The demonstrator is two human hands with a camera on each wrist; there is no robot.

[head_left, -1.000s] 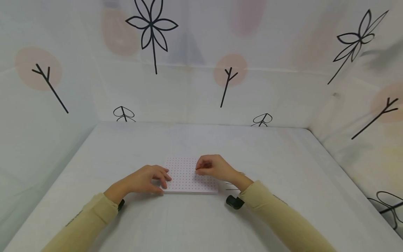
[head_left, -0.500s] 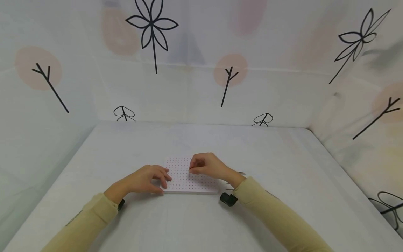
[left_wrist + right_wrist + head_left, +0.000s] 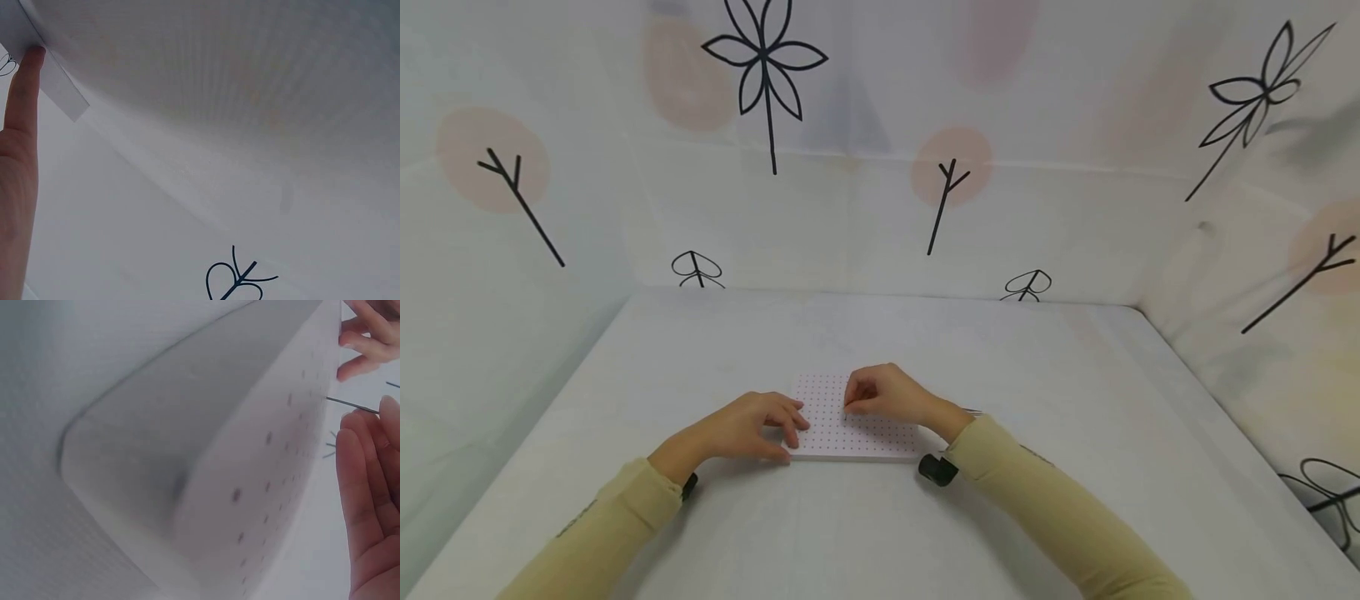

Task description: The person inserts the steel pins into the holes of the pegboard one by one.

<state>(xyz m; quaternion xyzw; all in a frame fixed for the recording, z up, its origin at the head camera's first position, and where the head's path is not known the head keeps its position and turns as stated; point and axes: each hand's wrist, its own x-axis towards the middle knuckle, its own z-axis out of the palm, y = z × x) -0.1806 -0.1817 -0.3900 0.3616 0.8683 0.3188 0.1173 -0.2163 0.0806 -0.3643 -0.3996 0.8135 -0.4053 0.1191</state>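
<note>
A white board (image 3: pixel 831 437) dotted with rows of small holes or marks lies flat on the table. On its left edge rests my left hand (image 3: pixel 751 427), fingers spread over the top. The left wrist view shows a straight thumb (image 3: pixel 28 87) pressing the board's side face. Over the middle of the board, my right hand (image 3: pixel 889 396) pinches a thin dark needle-like rod (image 3: pixel 351 404) between thumb and fingertips. In the right wrist view the rod's free end meets the dotted face; whether it sits in a hole I cannot tell.
Several similar thin rods (image 3: pixel 973 411) lie on the table right of the board, partly hidden by the right wrist. A white cloth covers the table (image 3: pixel 760 533). Fabric walls (image 3: pixel 850 225) with plant drawings stand behind and at both sides.
My right hand has moved left across the board with the pinched rod, from its right part towards the middle. My left hand has stayed in place on the board's edge.
</note>
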